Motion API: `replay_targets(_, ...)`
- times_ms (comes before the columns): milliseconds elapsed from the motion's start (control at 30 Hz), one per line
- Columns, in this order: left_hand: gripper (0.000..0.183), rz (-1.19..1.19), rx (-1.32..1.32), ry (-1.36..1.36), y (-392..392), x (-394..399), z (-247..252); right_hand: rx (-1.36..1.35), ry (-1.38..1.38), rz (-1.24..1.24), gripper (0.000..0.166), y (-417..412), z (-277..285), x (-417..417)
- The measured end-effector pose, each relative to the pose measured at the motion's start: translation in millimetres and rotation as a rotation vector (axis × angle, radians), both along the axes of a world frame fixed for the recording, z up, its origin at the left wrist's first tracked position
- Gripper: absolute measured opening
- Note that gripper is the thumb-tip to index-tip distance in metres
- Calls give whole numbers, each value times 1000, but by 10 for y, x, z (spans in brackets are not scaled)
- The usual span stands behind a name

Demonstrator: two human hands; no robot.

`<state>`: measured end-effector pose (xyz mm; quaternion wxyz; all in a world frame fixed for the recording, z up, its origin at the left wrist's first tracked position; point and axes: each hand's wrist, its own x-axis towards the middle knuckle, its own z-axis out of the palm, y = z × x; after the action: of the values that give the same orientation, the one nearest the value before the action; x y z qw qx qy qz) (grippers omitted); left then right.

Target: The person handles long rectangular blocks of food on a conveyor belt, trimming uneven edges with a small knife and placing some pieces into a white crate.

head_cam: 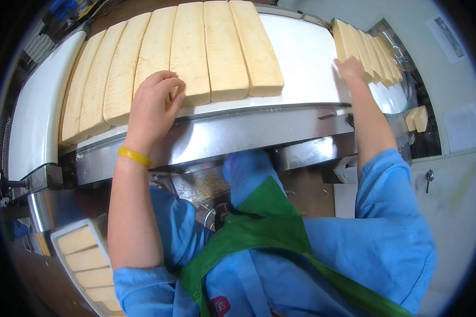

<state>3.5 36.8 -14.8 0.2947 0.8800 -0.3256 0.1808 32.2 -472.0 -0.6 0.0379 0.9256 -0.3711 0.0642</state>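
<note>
Several long pale-yellow loaf-like blocks (188, 51) lie side by side on a white conveyor belt (301, 51). My left hand (154, 103), a yellow band on its wrist, is over the near ends of the middle blocks with its fingers curled; whether it touches them I cannot tell. At the right, my right hand (350, 69) is at the nearest of a second row of leaning, thinner-looking blocks (347, 41); it is slightly blurred, and its grip is unclear.
A steel rail (238, 136) runs along the belt's near side, with a knife (333, 114) on it. Two small cut pieces (416, 119) sit at the far right. Below left stands a white crate (69, 261) of similar blocks. Scraps (208, 186) lie in a tray under the rail.
</note>
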Motion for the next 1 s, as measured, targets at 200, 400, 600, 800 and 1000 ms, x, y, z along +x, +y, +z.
replay_targets(200,21,-25,-29,56,-59,-15,66,-58,-281,-13,69,-307,-223,-217)
replay_targets(400,31,-43,46,38,-199,6,106,1270,-791,-83,54,-488,-235,-722)
replay_targets(600,39,-12,72,-9,-321,40,68,315,-500,255,82,-172,-374,-472)
replay_targets(800,43,55,112,-38,-292,40,41,389,-267,451,82,1054,-155,-351)
replay_targets(1000,44,97,144,-85,-279,7,12,459,-205,829,70,1539,-120,-213)
